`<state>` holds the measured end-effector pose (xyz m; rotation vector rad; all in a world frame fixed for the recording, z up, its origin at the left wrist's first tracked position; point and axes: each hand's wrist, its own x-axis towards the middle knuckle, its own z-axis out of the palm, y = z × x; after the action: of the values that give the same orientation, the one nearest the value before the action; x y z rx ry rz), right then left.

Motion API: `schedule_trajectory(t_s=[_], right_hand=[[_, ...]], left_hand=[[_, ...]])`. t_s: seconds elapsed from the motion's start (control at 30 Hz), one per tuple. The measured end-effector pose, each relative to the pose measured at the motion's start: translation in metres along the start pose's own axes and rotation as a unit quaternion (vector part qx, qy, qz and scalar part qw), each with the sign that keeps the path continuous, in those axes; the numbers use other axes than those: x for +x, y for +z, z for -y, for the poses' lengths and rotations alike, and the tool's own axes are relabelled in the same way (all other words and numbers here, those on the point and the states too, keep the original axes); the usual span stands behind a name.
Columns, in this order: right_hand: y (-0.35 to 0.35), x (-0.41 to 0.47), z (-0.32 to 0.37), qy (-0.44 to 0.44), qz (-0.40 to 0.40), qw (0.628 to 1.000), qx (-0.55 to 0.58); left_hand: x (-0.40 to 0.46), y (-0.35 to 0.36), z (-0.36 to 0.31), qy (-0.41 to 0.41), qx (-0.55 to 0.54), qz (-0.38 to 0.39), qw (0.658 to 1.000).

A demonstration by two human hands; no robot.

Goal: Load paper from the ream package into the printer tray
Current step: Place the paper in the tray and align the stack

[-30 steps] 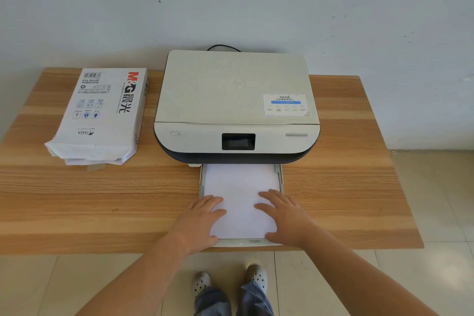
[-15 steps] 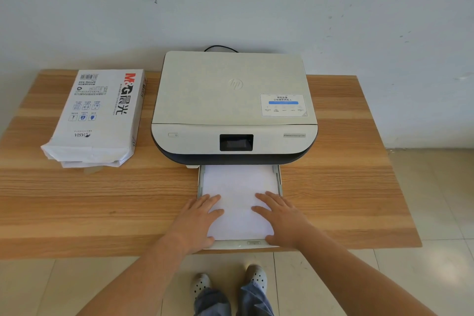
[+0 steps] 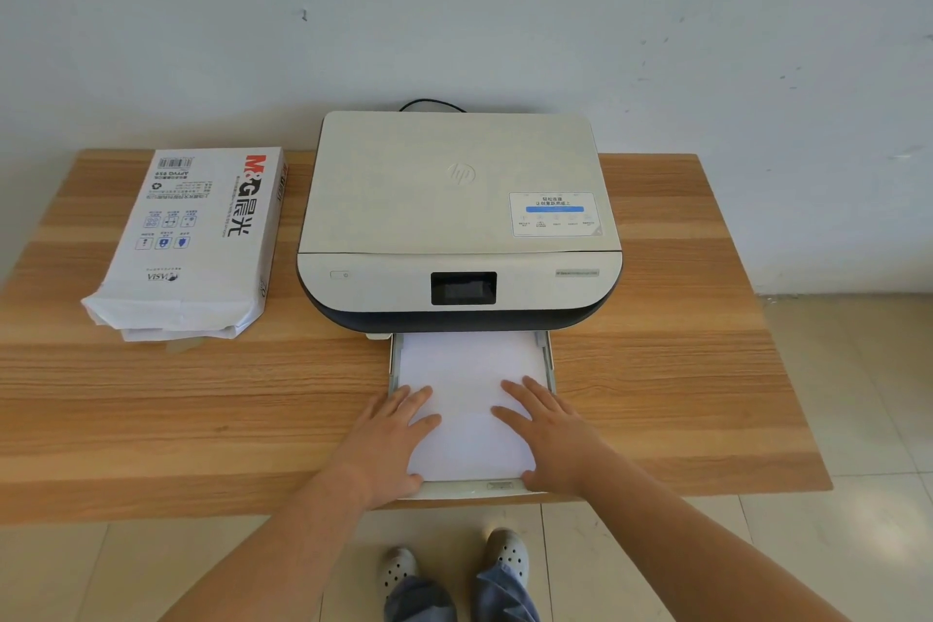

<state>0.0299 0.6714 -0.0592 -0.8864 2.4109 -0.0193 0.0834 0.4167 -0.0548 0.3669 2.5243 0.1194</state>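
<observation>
A cream-and-dark printer (image 3: pixel 457 217) sits at the back middle of the wooden table (image 3: pixel 202 409). Its tray (image 3: pixel 474 487) is pulled out toward me and holds a stack of white paper (image 3: pixel 467 384). My left hand (image 3: pixel 386 439) lies flat on the paper's left edge, fingers spread. My right hand (image 3: pixel 548 429) lies flat on the paper's right side, fingers spread. Neither hand grips anything. The white ream package (image 3: pixel 194 242) lies left of the printer, its near end torn open with sheets showing.
A black cable (image 3: pixel 431 104) runs behind the printer to the wall. The table's front edge is just under my wrists; the tray sticks out slightly past it. Tiled floor and my shoes (image 3: pixel 454 566) show below.
Both hands stay flat on the paper in the tray, almost unmoved. The view has tilted slightly, so everything sits a little lower in frame.
</observation>
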Motion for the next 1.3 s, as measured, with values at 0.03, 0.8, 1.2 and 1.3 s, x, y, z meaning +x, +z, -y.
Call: schedule_trajectory(t_s=[0.03,0.8,1.2,1.3], right_hand=[[0.000,0.001,0.000,0.002,0.003,1.000,-0.002],[-0.021,-0.001,-0.012,0.088,-0.090,0.981,0.150],[-0.014,0.014,-0.015,0.066,-0.026,0.997,-0.020],[-0.014,0.015,-0.012,0.070,-0.018,0.997,-0.024]], left_hand=[[0.000,0.000,0.000,-0.001,0.000,0.001,1.000],[-0.001,-0.007,0.008,-0.016,-0.063,-0.056,0.996],[0.022,-0.014,0.007,-0.003,0.008,-0.019,1.000],[0.025,-0.011,0.005,-0.005,0.016,-0.014,1.000]])
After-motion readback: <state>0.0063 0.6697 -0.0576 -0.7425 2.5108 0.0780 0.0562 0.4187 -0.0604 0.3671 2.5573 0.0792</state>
